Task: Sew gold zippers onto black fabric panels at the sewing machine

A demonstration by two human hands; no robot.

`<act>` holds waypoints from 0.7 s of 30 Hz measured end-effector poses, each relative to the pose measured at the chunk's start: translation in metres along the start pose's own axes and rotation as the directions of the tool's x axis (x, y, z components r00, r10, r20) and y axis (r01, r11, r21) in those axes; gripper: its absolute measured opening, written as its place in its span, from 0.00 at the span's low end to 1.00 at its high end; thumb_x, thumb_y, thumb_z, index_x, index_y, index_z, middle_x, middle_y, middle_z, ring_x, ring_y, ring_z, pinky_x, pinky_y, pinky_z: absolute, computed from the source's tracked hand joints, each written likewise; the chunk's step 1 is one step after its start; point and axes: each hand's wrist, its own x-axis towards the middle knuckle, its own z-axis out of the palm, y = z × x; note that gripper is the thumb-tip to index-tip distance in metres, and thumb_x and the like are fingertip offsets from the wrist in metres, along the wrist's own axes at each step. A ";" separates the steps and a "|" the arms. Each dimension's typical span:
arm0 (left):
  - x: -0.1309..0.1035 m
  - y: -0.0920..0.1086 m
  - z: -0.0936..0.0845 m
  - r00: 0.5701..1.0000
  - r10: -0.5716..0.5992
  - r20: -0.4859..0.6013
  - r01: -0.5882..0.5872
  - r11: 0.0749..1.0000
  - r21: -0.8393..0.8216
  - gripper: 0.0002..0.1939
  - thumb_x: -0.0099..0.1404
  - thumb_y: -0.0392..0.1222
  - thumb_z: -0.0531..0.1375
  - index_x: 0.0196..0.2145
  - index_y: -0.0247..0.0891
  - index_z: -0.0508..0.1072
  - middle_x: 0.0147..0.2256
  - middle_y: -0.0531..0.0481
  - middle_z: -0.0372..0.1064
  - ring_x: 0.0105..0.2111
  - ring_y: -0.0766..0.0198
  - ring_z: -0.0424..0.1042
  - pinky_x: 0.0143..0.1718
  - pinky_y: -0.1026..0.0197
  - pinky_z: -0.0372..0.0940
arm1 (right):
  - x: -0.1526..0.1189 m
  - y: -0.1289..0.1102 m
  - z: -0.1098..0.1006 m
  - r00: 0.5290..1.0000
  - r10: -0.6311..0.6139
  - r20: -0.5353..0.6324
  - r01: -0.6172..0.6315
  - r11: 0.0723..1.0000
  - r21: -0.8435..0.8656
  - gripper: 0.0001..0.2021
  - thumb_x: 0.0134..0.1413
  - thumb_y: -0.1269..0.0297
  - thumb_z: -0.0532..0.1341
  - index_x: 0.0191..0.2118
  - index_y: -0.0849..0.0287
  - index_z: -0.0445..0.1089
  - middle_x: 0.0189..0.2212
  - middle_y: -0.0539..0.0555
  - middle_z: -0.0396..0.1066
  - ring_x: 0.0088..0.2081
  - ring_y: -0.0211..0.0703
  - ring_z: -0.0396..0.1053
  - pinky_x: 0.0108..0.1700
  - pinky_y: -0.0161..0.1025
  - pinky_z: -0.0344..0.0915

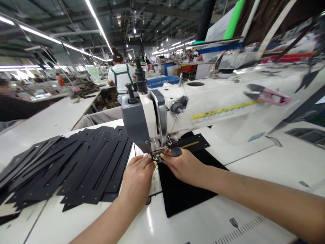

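A white and grey sewing machine (137,118) stands over the worktable. Under its presser foot (157,156) lies the upper left edge of a black fabric piece (185,189). My left hand (139,176) rests just left of the foot, its fingers bent together with the tips by the needle area; what they may hold is hidden. On the right side of the foot, my right hand (185,166) presses on the black fabric with its fingers closed together. Behind that hand, a black strip with a yellowish slot (195,143) lies on top of the fabric.
Many flat black slotted pieces (88,169) spread over the table at left. Pink-handled snippers (271,95) lie against the machine arm. Behind stand a blue crate (164,81) and a person in a white shirt (122,76). Another person's dark sleeve (17,106) shows at far left.
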 end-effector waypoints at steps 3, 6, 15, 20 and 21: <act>-0.003 0.001 -0.001 1.000 0.007 -0.002 -0.007 1.000 -0.023 0.10 0.64 0.34 0.51 0.30 0.33 0.72 0.35 0.41 0.74 0.36 0.57 0.73 0.41 0.52 0.67 | 0.000 -0.001 -0.001 1.000 0.012 -0.006 -0.012 0.999 0.046 0.09 0.55 0.75 0.51 0.37 0.63 0.69 0.36 0.58 0.71 0.42 0.45 0.68 0.47 0.40 0.63; -0.004 0.002 -0.001 1.000 0.003 -0.011 -0.004 0.999 -0.038 0.10 0.63 0.33 0.52 0.30 0.33 0.72 0.35 0.41 0.74 0.36 0.57 0.73 0.41 0.52 0.67 | 0.000 -0.002 -0.001 0.999 0.033 -0.008 -0.032 0.996 0.086 0.09 0.56 0.74 0.51 0.36 0.64 0.68 0.35 0.58 0.71 0.44 0.44 0.67 0.49 0.40 0.62; -0.005 0.003 -0.011 0.981 -0.189 0.050 0.195 0.967 -0.165 0.10 0.61 0.33 0.52 0.31 0.37 0.74 0.40 0.42 0.73 0.40 0.55 0.72 0.41 0.51 0.68 | -0.002 -0.005 0.004 0.984 0.177 0.009 -0.177 0.984 -0.037 0.11 0.54 0.70 0.54 0.43 0.69 0.66 0.42 0.65 0.68 0.48 0.52 0.63 0.54 0.53 0.54; -0.016 0.019 -0.037 0.791 -0.519 0.323 0.580 0.470 -0.666 0.10 0.60 0.38 0.54 0.40 0.39 0.70 0.42 0.42 0.71 0.41 0.55 0.72 0.40 0.52 0.69 | -0.025 -0.012 -0.006 0.958 0.280 0.064 -0.265 0.948 -0.179 0.19 0.56 0.68 0.52 0.52 0.71 0.61 0.53 0.67 0.59 0.56 0.54 0.55 0.54 0.56 0.53; -0.017 0.024 -0.042 0.720 -0.541 0.435 0.637 0.267 -0.723 0.11 0.60 0.40 0.54 0.41 0.38 0.69 0.42 0.41 0.71 0.41 0.55 0.72 0.40 0.53 0.69 | -0.034 -0.015 -0.011 0.952 0.301 0.060 -0.282 0.935 -0.213 0.19 0.56 0.67 0.52 0.53 0.71 0.60 0.54 0.66 0.58 0.57 0.54 0.53 0.54 0.55 0.53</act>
